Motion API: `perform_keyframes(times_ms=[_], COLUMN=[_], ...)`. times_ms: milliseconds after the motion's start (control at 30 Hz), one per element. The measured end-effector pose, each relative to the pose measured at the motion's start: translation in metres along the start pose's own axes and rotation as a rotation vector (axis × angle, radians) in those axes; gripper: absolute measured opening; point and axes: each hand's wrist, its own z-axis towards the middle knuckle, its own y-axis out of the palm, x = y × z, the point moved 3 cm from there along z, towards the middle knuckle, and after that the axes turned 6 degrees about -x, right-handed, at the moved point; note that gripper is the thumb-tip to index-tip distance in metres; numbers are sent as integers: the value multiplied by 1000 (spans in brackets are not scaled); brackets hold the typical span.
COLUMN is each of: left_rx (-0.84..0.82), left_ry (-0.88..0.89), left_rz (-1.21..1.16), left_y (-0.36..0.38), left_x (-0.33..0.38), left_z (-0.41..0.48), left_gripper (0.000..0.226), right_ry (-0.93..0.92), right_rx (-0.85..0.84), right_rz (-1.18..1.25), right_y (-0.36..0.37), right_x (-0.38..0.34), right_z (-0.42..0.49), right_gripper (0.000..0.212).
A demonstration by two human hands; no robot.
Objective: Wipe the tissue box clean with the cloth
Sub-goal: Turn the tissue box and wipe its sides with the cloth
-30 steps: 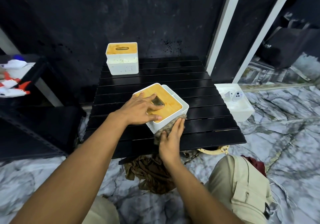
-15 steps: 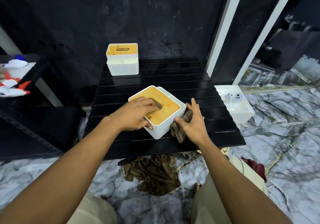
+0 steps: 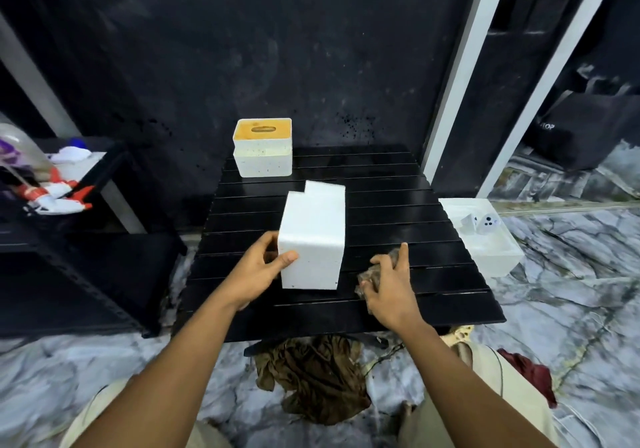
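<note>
- The box [image 3: 313, 236] has been turned since half a second ago: its orange top faced up then, and now only plain white faces show
- It is at the middle of the table [image 3: 398, 212], toward the near edge (whether it rests on the slats or is held just off them I cannot tell)
- The left hand [image 3: 258, 271] has shifted from lying across the top to gripping the box's near left corner, thumb curled onto the front face and fingers behind
- The right hand [image 3: 389, 288] has come off the box; it is closed round the wadded cloth [image 3: 370, 276], low by the slats just right of the box and not touching it
- My reading: the top and one side look done, and the turn presents a fresh face, so wiping is paused, not finished
- Count: two hands, one table
- Two boxes: the held one and a second box [image 3: 262, 156] at the table's far left, orange top up
- Two cloths: the one in hand and a brown rag [image 3: 311, 378] on the floor
- One white tub [image 3: 485, 250] on the floor to the right
</note>
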Motion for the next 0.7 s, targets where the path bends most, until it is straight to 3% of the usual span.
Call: perform_keyframes(times_ms=[167, 300, 400, 533, 600, 700], left_rx=[44, 33, 1, -10, -21, -20], left_ry=[17, 64, 79, 89, 97, 103], left_rz=[-69, -72, -61, -62, -78, -89], left_y=[9, 7, 7, 10, 13, 14], left_x=[-8, -3, 7, 9, 10, 9], left_z=[-9, -16, -17, -19, -19, -20], left_gripper=[48, 63, 50, 53, 56, 58], right_ry=[158, 167, -61, -392, -470, -479], right_rx=[39, 169, 231, 64, -42, -11], right_rz=[270, 562, 681, 536, 346, -16], right_y=[-3, -18, -35, -41, -36, -32], right_x=[-3, -18, -53, -106, -121, -123], right_z=[-9, -15, -16, -11, -7, 12], right_gripper=[89, 89, 84, 84, 83, 73])
